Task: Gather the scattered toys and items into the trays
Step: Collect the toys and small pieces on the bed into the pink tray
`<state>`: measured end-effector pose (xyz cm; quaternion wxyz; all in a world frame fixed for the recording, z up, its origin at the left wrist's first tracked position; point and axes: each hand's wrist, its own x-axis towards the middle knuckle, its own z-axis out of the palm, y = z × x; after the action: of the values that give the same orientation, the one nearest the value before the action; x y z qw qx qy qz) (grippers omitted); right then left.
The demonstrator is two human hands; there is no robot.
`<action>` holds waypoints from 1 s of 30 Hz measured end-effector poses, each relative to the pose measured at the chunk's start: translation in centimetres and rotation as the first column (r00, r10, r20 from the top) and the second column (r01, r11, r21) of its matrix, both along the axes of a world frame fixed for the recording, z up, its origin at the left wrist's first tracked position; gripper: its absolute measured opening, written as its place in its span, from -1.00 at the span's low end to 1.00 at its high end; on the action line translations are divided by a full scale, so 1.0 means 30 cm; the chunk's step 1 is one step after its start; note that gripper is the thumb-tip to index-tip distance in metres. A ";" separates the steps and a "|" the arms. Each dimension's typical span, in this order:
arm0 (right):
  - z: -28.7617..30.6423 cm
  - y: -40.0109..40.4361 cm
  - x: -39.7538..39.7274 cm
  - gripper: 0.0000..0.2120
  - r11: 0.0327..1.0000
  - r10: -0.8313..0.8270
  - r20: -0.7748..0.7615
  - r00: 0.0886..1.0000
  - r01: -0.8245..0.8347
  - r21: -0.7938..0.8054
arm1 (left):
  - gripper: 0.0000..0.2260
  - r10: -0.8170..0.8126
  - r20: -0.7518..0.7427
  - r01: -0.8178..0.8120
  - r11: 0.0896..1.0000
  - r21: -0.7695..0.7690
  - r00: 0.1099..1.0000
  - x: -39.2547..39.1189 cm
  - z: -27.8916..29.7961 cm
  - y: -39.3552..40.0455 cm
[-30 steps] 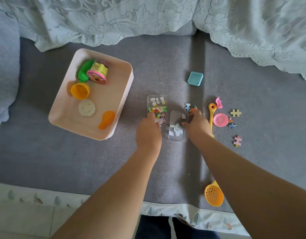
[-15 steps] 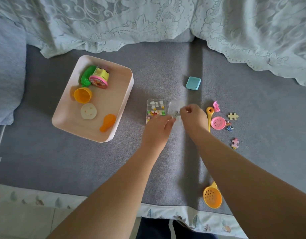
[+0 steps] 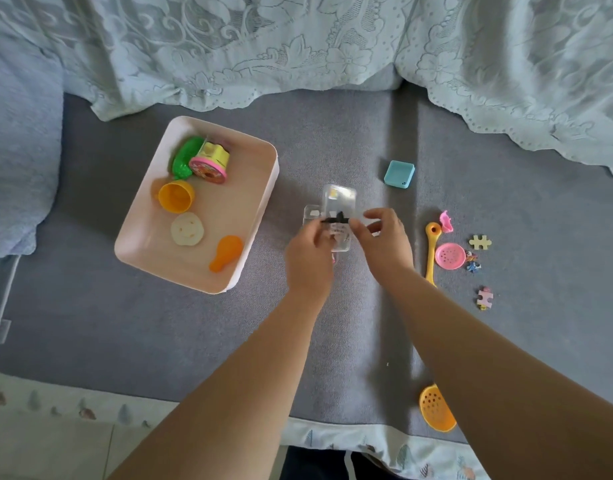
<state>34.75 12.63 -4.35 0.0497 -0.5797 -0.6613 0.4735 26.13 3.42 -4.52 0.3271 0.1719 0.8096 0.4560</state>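
Roughly half done: five toys sat in the pink tray (image 3: 263, 188). Right of it, both hands, left hand (image 3: 307, 252) and right hand (image 3: 384, 239), pinched a clear box (image 3: 339, 202); spoons and puzzle pieces beyond remained loose.

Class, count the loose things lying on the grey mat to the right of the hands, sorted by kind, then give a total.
Puzzle pieces: 3 (cream, pink, blue-red)
Yellow spoon: 1
Strainers: 2 (pink, orange)
Teal square: 1
Small pink toy: 1
Total: 8

clear box (image 3: 339, 199) held above grey mat (image 3: 332, 140)
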 end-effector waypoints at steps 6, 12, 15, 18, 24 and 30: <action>-0.033 -0.027 -0.055 -0.67 0.979 0.045 -0.009 0.999 -0.046 -0.199 | -0.63 0.117 0.152 -0.114 0.993 -0.029 0.981 -0.076 -0.013 -0.031; -0.037 -0.050 -0.105 -0.67 0.989 -0.081 0.057 0.995 0.087 -0.119 | -0.60 0.129 0.215 -0.139 0.990 0.030 0.968 -0.074 -0.024 -0.050; -0.030 -0.061 -0.122 -0.75 0.987 -0.059 0.054 0.997 0.066 -0.144 | -0.59 0.154 0.213 -0.162 0.987 0.021 0.965 -0.070 -0.046 -0.059; -0.032 -0.077 -0.129 -0.82 0.984 -0.083 0.030 0.996 0.086 -0.154 | -0.68 -0.024 -0.062 0.015 0.991 -0.133 0.998 -0.083 -0.064 -0.067; -0.034 -0.080 -0.140 -0.72 0.976 -0.175 0.070 0.982 0.182 -0.120 | -0.76 -0.070 -0.227 -0.009 0.943 -0.332 0.971 -0.079 -0.057 -0.050; -0.039 -0.067 -0.159 -0.73 0.983 -0.145 0.091 0.985 0.154 -0.103 | -0.72 0.004 -0.182 -0.067 0.936 -0.346 0.983 -0.053 -0.038 -0.040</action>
<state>29.99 10.64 -5.52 0.0258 -0.6486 -0.5906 0.4795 24.54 2.22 -5.67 0.2705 0.1363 0.9069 0.2930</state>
